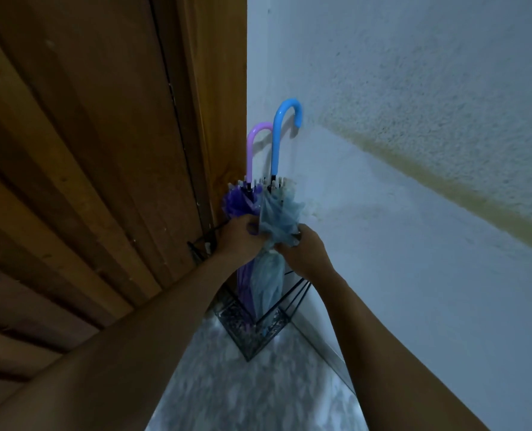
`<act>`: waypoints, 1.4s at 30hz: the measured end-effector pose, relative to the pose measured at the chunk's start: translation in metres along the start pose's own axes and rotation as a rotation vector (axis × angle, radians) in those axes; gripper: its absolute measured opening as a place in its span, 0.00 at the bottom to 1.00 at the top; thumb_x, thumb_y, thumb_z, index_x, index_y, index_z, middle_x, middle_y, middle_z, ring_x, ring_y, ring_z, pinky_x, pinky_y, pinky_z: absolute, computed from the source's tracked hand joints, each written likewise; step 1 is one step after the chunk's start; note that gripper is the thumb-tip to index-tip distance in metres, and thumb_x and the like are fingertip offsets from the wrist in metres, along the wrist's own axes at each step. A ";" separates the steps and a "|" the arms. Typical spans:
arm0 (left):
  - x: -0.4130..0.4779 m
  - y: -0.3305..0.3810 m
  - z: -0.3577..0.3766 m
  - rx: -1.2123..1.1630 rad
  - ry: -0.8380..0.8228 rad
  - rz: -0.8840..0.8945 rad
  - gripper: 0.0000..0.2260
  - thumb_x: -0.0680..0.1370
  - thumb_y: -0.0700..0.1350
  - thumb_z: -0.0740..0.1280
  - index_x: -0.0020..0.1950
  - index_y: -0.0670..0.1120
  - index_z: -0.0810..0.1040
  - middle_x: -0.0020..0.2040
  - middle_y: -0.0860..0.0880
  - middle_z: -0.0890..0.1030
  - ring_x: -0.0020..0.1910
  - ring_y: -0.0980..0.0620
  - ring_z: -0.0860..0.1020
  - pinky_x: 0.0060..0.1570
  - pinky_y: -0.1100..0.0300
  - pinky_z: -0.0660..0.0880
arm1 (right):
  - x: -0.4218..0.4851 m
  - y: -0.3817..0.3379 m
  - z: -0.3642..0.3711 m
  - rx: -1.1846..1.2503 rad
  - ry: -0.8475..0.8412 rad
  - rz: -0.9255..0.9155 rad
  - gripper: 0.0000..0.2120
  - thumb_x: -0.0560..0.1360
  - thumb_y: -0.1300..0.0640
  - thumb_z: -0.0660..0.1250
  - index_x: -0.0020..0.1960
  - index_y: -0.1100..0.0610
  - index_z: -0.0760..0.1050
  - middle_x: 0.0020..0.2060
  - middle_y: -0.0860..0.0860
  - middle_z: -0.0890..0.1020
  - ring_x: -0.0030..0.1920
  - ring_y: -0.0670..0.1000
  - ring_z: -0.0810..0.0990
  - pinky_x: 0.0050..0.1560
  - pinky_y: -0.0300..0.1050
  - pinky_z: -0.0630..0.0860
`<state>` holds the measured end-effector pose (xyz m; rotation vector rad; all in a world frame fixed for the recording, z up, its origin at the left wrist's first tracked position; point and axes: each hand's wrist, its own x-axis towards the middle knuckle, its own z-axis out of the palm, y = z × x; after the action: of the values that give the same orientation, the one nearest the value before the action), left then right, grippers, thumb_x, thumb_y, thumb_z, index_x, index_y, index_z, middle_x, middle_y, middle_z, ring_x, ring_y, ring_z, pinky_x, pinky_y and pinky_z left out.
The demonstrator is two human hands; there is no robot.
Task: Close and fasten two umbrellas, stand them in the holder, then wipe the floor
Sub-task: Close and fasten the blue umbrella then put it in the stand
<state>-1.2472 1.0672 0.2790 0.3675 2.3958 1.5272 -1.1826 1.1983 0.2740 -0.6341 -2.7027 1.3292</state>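
Observation:
Two folded umbrellas stand upright in a black wire holder (284, 309) in the corner between a wooden door and a wall. The purple umbrella (239, 203) with a lilac hook handle is on the left. The light blue umbrella (277, 209) with a bright blue hook handle is on the right. My left hand (241, 237) grips the blue umbrella's gathered canopy from the left, touching the purple one too. My right hand (305, 251) pinches the same blue canopy from the right. The lower canopy hangs below both hands into the holder.
A brown wooden door (87, 166) fills the left side. A pale textured wall (414, 181) with a yellowish band runs along the right. Speckled light floor tiles (252, 387) lie in front of the holder.

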 end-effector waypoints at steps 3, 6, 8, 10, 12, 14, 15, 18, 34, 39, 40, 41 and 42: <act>0.000 -0.001 0.002 0.006 0.072 0.045 0.10 0.73 0.41 0.74 0.52 0.42 0.81 0.48 0.44 0.83 0.48 0.47 0.81 0.49 0.55 0.79 | 0.004 0.003 0.006 -0.039 0.017 0.009 0.10 0.76 0.60 0.67 0.56 0.62 0.75 0.39 0.49 0.77 0.34 0.40 0.72 0.26 0.25 0.68; -0.009 0.000 0.004 -0.017 0.123 0.087 0.13 0.72 0.39 0.74 0.56 0.43 0.80 0.47 0.50 0.82 0.46 0.53 0.79 0.46 0.62 0.76 | 0.002 0.004 0.007 -0.064 0.043 0.050 0.11 0.77 0.58 0.67 0.56 0.63 0.74 0.39 0.48 0.76 0.33 0.42 0.72 0.26 0.28 0.67; -0.011 -0.002 0.007 -0.020 0.131 0.091 0.11 0.72 0.38 0.74 0.54 0.42 0.81 0.45 0.50 0.81 0.45 0.53 0.79 0.45 0.63 0.75 | -0.005 0.004 0.009 -0.043 0.108 0.063 0.13 0.76 0.58 0.68 0.57 0.62 0.73 0.43 0.50 0.79 0.38 0.47 0.75 0.33 0.35 0.69; -0.011 -0.002 0.007 0.026 0.129 0.065 0.07 0.73 0.37 0.73 0.50 0.40 0.81 0.42 0.49 0.80 0.42 0.54 0.77 0.42 0.63 0.73 | -0.016 0.004 0.013 0.077 0.241 0.024 0.17 0.74 0.60 0.71 0.59 0.60 0.70 0.47 0.54 0.81 0.41 0.50 0.78 0.38 0.41 0.73; -0.008 -0.005 0.006 0.089 0.118 0.022 0.03 0.73 0.36 0.72 0.41 0.41 0.80 0.38 0.48 0.79 0.38 0.52 0.76 0.40 0.61 0.72 | -0.023 0.009 0.019 0.113 0.341 -0.088 0.19 0.72 0.61 0.72 0.59 0.59 0.69 0.46 0.55 0.81 0.43 0.51 0.79 0.41 0.44 0.76; -0.005 -0.013 0.008 0.140 0.101 -0.023 0.10 0.73 0.34 0.70 0.33 0.43 0.76 0.33 0.47 0.77 0.36 0.49 0.76 0.38 0.59 0.72 | -0.023 0.014 0.026 0.099 0.311 -0.161 0.13 0.73 0.65 0.70 0.56 0.61 0.73 0.44 0.56 0.81 0.43 0.54 0.81 0.41 0.41 0.76; -0.004 -0.016 0.009 0.143 0.092 -0.061 0.10 0.73 0.33 0.69 0.33 0.41 0.76 0.33 0.45 0.78 0.37 0.47 0.76 0.38 0.58 0.73 | -0.022 0.016 0.026 0.077 0.256 -0.157 0.09 0.74 0.66 0.68 0.54 0.63 0.75 0.43 0.58 0.82 0.43 0.56 0.81 0.40 0.35 0.73; -0.001 -0.024 0.009 -0.044 0.041 -0.186 0.06 0.74 0.27 0.66 0.48 0.31 0.81 0.43 0.41 0.80 0.43 0.43 0.79 0.40 0.55 0.79 | -0.019 0.013 0.018 -0.004 0.092 -0.070 0.13 0.78 0.64 0.65 0.61 0.63 0.76 0.53 0.59 0.83 0.54 0.58 0.81 0.44 0.27 0.67; -0.042 0.042 -0.022 -0.331 -0.074 -0.440 0.19 0.80 0.38 0.65 0.71 0.43 0.71 0.54 0.43 0.77 0.49 0.48 0.77 0.43 0.59 0.75 | -0.047 -0.037 -0.016 -0.046 0.018 0.120 0.24 0.80 0.54 0.63 0.74 0.58 0.66 0.68 0.56 0.76 0.63 0.53 0.77 0.55 0.35 0.65; -0.043 0.043 -0.023 -0.276 -0.068 -0.454 0.19 0.80 0.41 0.65 0.71 0.47 0.70 0.60 0.44 0.76 0.55 0.46 0.76 0.50 0.54 0.76 | -0.054 -0.039 -0.016 -0.022 0.062 0.119 0.23 0.80 0.55 0.63 0.74 0.59 0.66 0.67 0.56 0.76 0.63 0.53 0.77 0.57 0.36 0.66; -0.044 0.044 -0.023 -0.265 -0.068 -0.457 0.19 0.79 0.41 0.66 0.71 0.48 0.70 0.62 0.43 0.76 0.55 0.47 0.76 0.49 0.54 0.75 | -0.055 -0.040 -0.016 -0.014 0.071 0.119 0.23 0.80 0.55 0.63 0.74 0.59 0.67 0.67 0.56 0.76 0.64 0.53 0.76 0.58 0.38 0.68; -0.045 0.046 -0.024 -0.256 -0.067 -0.458 0.19 0.79 0.41 0.66 0.71 0.48 0.70 0.63 0.44 0.76 0.54 0.47 0.75 0.48 0.54 0.75 | -0.055 -0.041 -0.017 -0.004 0.078 0.118 0.23 0.80 0.55 0.64 0.73 0.58 0.67 0.67 0.56 0.76 0.64 0.53 0.76 0.60 0.40 0.69; -0.044 0.046 -0.024 -0.254 -0.069 -0.460 0.19 0.79 0.42 0.66 0.70 0.48 0.71 0.63 0.44 0.76 0.54 0.47 0.75 0.47 0.54 0.75 | -0.055 -0.041 -0.017 0.005 0.081 0.113 0.23 0.80 0.55 0.64 0.73 0.58 0.68 0.66 0.56 0.77 0.64 0.53 0.76 0.61 0.42 0.70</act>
<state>-1.2120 1.0498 0.3349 -0.1724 2.0129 1.5355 -1.1418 1.1668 0.3228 -0.8322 -2.6343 1.3038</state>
